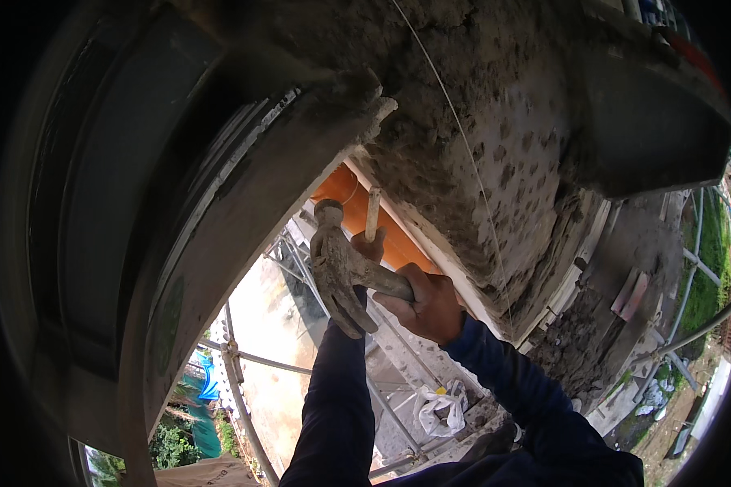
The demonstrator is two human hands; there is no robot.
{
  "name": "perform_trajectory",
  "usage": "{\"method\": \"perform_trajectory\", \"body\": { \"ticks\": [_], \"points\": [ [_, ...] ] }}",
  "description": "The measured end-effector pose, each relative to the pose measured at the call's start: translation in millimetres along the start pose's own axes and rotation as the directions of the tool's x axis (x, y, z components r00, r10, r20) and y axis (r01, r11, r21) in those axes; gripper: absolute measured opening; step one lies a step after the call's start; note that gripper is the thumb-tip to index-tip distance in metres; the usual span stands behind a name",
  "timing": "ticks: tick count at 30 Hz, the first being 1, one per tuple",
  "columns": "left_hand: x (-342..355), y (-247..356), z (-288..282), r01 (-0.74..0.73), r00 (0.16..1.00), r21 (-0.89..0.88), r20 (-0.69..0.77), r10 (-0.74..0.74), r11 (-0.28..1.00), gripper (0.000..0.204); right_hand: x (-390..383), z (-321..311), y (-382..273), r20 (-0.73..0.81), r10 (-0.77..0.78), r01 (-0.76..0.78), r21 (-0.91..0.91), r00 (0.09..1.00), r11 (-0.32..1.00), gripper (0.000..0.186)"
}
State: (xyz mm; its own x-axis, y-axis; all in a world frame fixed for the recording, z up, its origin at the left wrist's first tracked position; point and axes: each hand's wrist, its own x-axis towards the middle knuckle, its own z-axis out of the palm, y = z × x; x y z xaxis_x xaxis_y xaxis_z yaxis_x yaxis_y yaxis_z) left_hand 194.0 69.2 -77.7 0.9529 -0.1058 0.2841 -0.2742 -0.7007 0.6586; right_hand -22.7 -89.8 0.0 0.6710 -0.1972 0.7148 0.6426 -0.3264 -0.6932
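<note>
My right hand (432,304) is wrapped round the handle of a claw hammer (333,256), whose dirty head reaches left across my left arm. Behind the hammer, my left hand (370,244) is partly hidden. Its fingers close on a short pale rod (373,213) that points up toward the edge of the wall. What kind of tool the rod is cannot be made out. Close above both hands is the rough grey wall (495,162), pitted with many dents, and an orange surface (406,243) shows just behind them.
A thin string (460,122) runs along the wall. At the left a long grey beam (219,211) slants past. Metal scaffold pipes (240,390) cross below and to the right. Lower down lies a white sack (443,410) amid rubble. Far below are ground and greenery.
</note>
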Motion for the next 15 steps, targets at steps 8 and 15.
{"method": "perform_trajectory", "body": {
  "ticks": [8, 15],
  "points": [
    [6.3, 23.0, -21.9, 0.025, 0.998, 0.194, 0.049, -0.035, 0.981, 0.041, -10.4, 24.3, 104.3, -0.010, 0.464, -0.447, -0.284, 0.886, 0.848, 0.054],
    [-46.9, 7.9, -19.6, -0.014, 0.996, 0.193, -0.083, 0.031, 0.981, 0.047, -66.0, -9.0, 70.4, 0.107, 0.417, -0.419, -0.004, 0.902, 0.908, 0.048]
  ]
}}
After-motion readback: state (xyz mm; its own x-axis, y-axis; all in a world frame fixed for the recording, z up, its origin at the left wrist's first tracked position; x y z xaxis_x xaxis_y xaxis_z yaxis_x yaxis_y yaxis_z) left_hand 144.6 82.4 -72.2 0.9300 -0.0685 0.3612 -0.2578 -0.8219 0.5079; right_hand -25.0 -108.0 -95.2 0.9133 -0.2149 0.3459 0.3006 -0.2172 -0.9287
